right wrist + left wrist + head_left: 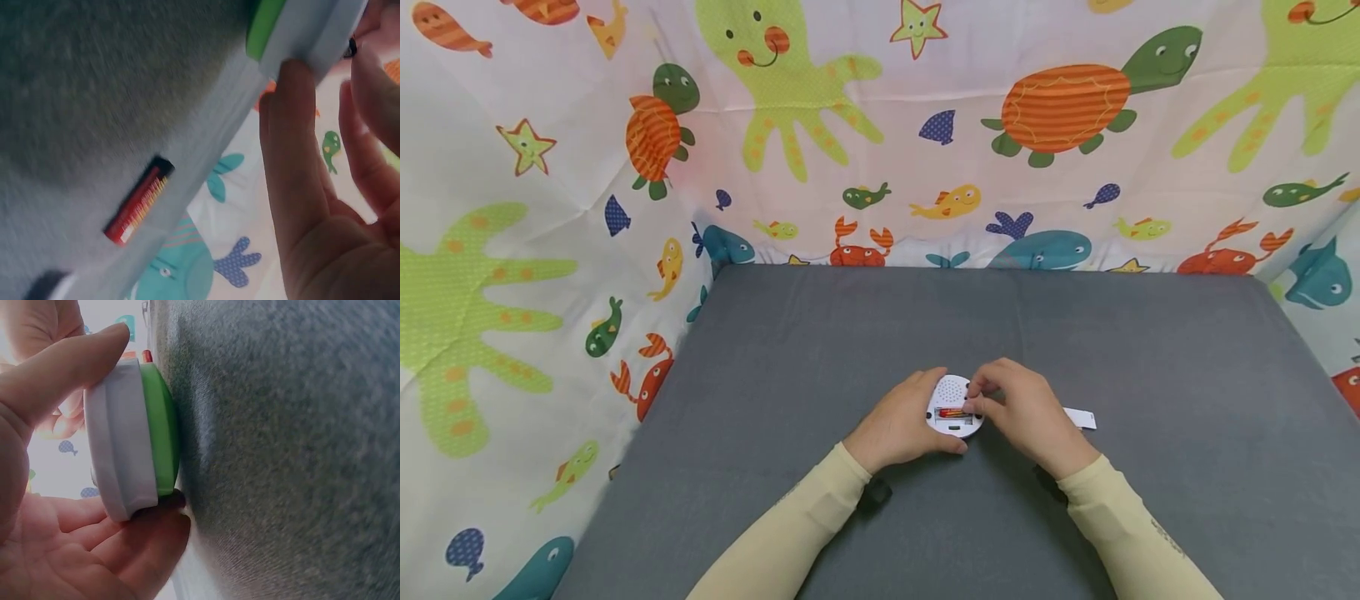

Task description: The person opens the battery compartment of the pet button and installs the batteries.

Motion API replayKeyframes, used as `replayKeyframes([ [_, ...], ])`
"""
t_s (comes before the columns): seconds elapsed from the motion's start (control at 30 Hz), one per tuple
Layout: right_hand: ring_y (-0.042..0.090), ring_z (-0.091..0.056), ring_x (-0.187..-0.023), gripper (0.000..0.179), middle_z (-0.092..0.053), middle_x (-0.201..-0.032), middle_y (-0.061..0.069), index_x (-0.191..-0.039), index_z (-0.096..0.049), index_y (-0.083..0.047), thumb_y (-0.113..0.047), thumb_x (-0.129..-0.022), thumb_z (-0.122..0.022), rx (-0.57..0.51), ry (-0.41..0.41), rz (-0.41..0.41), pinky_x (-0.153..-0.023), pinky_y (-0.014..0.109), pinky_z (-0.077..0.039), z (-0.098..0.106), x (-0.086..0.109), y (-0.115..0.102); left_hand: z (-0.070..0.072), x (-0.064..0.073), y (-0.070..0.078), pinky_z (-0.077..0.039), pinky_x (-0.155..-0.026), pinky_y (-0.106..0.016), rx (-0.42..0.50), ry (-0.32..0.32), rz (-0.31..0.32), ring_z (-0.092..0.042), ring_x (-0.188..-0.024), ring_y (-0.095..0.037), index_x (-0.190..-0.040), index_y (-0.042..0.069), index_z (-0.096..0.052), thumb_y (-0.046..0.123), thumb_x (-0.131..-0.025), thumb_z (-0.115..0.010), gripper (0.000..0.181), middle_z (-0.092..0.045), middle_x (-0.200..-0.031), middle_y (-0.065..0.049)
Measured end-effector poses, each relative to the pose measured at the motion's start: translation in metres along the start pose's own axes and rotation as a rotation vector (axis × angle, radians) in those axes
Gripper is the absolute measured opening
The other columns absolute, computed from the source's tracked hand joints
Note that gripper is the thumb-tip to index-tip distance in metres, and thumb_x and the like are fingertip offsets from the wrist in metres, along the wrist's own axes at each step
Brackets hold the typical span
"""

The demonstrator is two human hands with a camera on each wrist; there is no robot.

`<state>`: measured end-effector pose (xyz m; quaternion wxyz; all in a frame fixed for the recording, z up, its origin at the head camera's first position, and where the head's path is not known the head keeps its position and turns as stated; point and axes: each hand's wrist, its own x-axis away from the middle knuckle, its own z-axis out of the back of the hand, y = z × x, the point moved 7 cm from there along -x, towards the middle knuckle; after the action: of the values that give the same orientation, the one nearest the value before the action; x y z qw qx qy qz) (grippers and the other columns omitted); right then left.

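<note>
My left hand (904,421) grips a round white device (951,388) by its rim, thumb on one side and fingers on the other. Its back, with a speaker grille and an uncovered battery compartment, faces up; the green underside (164,428) shows in the left wrist view. Inside the compartment lies a red battery (951,412). My right hand (1026,412) has its thumb and index fingertips at the compartment's right end, while one finger (295,94) touches the device's side. Whether the fingertips pinch the battery is hidden.
A loose red and black battery (139,201) lies on the grey table (820,350) in the right wrist view. Beyond my right wrist rests a white flat piece (1081,418), partly covered. A sea-animal cloth (865,100) stands behind and along the sides.
</note>
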<state>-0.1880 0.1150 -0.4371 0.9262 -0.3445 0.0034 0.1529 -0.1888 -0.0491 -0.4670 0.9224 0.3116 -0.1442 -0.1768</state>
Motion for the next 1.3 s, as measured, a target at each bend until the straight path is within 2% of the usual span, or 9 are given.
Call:
replayKeyframes([
  [0.23, 0.024, -0.069, -0.098, 0.017, -0.071, -0.103, 0.001, -0.092, -0.073, -0.022, -0.017, -0.09, -0.089, -0.031, 0.003, -0.064, -0.083, 0.041, -0.051, -0.004, -0.002, 0.006, 0.0, 0.0, -0.001, -0.054, -0.103, -0.039, -0.005, 0.025, -0.019, -0.063, -0.121, -0.019, -0.162, 0.01, -0.046, 0.043, -0.079, -0.097, 0.102, -0.063, -0.148, -0.005],
  [0.43, 0.027, -0.067, -0.097, 0.02, -0.069, -0.102, 0.004, -0.091, -0.071, -0.02, -0.014, -0.088, -0.09, -0.033, 0.007, -0.053, -0.083, 0.042, -0.051, -0.006, -0.003, 0.005, 0.003, -0.001, 0.0, -0.054, -0.097, -0.034, 0.015, 0.037, -0.025, -0.063, -0.113, -0.017, -0.158, 0.01, -0.05, 0.04, -0.077, -0.099, 0.1, -0.067, -0.14, -0.004],
  [0.6, 0.027, -0.066, -0.094, 0.026, -0.066, -0.099, 0.003, -0.086, -0.067, -0.019, -0.013, -0.085, -0.092, -0.025, 0.015, -0.04, -0.082, 0.04, -0.049, -0.008, -0.003, 0.006, 0.002, -0.001, 0.002, -0.055, -0.101, -0.035, 0.004, 0.047, -0.033, -0.064, -0.117, -0.018, -0.159, 0.008, -0.051, 0.039, -0.075, -0.1, 0.102, -0.067, -0.144, -0.005],
  [0.83, 0.027, -0.062, -0.09, 0.036, -0.06, -0.095, 0.002, -0.077, -0.059, -0.02, -0.013, -0.083, -0.094, -0.008, 0.018, -0.022, -0.08, 0.038, -0.045, -0.01, -0.004, 0.005, 0.003, -0.001, 0.003, -0.056, -0.099, -0.034, 0.003, 0.061, -0.049, -0.066, -0.115, -0.017, -0.158, 0.007, -0.053, 0.036, -0.074, -0.102, 0.102, -0.069, -0.143, -0.005],
  [1.13, 0.026, -0.06, -0.088, 0.038, -0.057, -0.092, 0.002, -0.076, -0.058, -0.02, -0.011, -0.082, -0.094, -0.001, 0.023, -0.003, -0.078, 0.036, -0.045, -0.012, -0.003, 0.003, 0.001, 0.0, 0.002, -0.057, -0.101, -0.037, -0.015, 0.065, -0.039, -0.067, -0.118, -0.019, -0.159, 0.007, -0.052, 0.036, -0.074, -0.101, 0.102, -0.068, -0.146, -0.006],
  [1.3, 0.024, -0.062, -0.088, 0.036, -0.059, -0.091, 0.002, -0.078, -0.058, -0.019, -0.014, -0.085, -0.093, 0.0, 0.026, 0.015, -0.075, 0.035, -0.045, -0.006, -0.005, 0.005, 0.0, -0.001, 0.001, -0.056, -0.104, -0.038, 0.001, 0.06, -0.022, -0.066, -0.122, -0.02, -0.161, 0.008, -0.049, 0.037, -0.076, -0.1, 0.103, -0.065, -0.15, -0.007],
])
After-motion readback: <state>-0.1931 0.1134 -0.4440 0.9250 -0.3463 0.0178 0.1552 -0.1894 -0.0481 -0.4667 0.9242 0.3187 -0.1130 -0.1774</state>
